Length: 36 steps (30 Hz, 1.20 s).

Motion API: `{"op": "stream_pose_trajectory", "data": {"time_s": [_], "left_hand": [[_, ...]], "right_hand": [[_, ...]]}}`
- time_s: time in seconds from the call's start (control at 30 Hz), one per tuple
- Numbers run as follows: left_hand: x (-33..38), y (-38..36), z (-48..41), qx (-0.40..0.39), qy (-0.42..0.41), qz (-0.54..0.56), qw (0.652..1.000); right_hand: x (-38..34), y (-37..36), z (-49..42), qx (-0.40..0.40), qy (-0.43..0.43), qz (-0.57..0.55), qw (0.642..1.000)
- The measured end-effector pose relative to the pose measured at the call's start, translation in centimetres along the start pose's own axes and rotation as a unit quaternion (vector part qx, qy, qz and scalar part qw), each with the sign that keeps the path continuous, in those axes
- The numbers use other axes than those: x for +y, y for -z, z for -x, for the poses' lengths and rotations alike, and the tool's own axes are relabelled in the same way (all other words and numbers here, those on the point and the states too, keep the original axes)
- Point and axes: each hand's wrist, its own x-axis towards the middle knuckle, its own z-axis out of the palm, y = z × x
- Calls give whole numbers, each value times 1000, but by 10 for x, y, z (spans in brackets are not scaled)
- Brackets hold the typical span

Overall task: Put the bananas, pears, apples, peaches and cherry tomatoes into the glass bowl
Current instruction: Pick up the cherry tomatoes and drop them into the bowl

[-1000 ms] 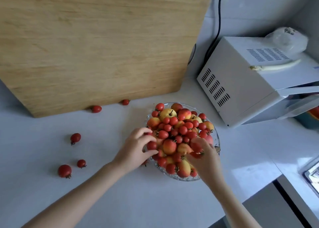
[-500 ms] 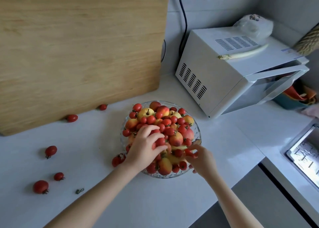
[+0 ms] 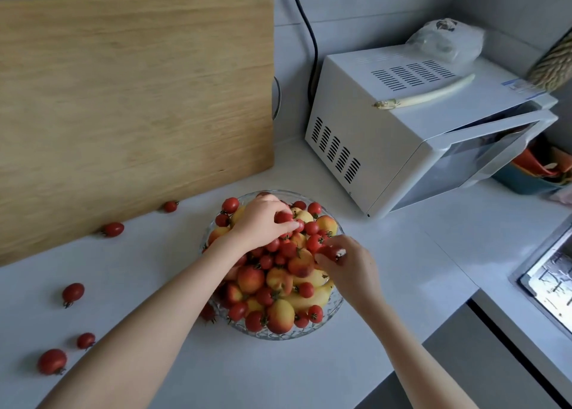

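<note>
A: White counter (image 3: 387, 269); glass bowl (image 3: 335, 311) heaped at centre. Hands?

B: Left hand (image 3: 263, 223) has moved to twelve o'clock, pinching a cherry tomato (image 3: 283, 217); right hand (image 3: 349, 263) grips another. Strays (image 3: 73, 293) remain at nine o'clock.

A large wooden cutting board (image 3: 130, 90) leans against the tiled wall at ten o'clock. At two o'clock sits a white microwave (image 3: 411, 136), door ajar, a pale green onion stalk (image 3: 427, 94) and a plastic bag (image 3: 445, 42) on top. A black cord (image 3: 308, 37) hangs behind it.

white counter (image 3: 387, 269), glass bowl (image 3: 335, 311), loose tomatoes (image 3: 73, 293), microwave (image 3: 402, 136)
</note>
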Motion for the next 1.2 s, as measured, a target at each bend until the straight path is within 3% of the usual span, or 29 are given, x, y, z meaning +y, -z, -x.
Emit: {"op": "stream_pose_trajectory", "data": {"time_s": [0.13,0.23,0.4,0.6,0.77,0.87,0.97,1.07,1.13,1.2], "left_hand": [[-9,7,7,-33,-10,-11,999],[-9,10,12,-51,-28,-38,998],[-14,17,17,-14,-15,-37,999],[-35,39,34,34,28,20,999],[-74,65,71,113,116,39,986],[-108,72,102,174,212,-2,962],[-138,74,144,153,263,-74,950],[-153,70,184,116,265,-145,946],[-158,64,210,92,262,-162,947],[-161,58,237,67,258,-195,944]], "right_hand": [[-15,2,-24,14,31,-54,998],[-21,-2,-36,-27,67,-39,997],[-17,-10,-41,-104,115,81,985],[-20,-6,-41,-63,126,96,985],[-55,-17,-43,-25,190,107,976],[-86,-43,-38,-64,257,86,960],[-110,-93,-17,-178,373,119,903],[-116,-145,9,-289,463,298,783],[-119,-167,23,-303,491,441,687],[-121,-182,31,-289,497,520,632]]}}
